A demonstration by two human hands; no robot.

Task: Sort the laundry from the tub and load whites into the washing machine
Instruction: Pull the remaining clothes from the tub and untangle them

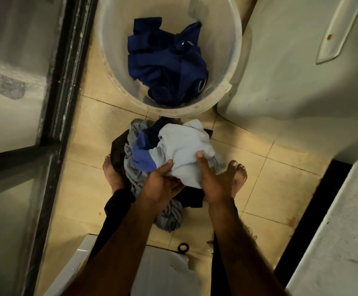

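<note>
A round white tub (pixel 109 67) stands on the tiled floor at the top, with dark blue clothes (pixel 165 67) inside. Below it, between my bare feet, lies a pile of laundry with a white garment (pixel 184 144) on top, a blue piece (pixel 142 157) and grey cloth (pixel 131 167) under it. My left hand (pixel 161 184) grips the near edge of the white garment. My right hand (pixel 210 180) rests on the same garment, thumb stretched across the cloth; its fingers are hidden.
A white appliance body (pixel 291 71) fills the upper right, close beside the tub. A dark-framed glass door (pixel 52 103) runs along the left. A white surface (pixel 163 272) sits at the bottom under my arms. A pale ledge (pixel 344 231) stands at lower right.
</note>
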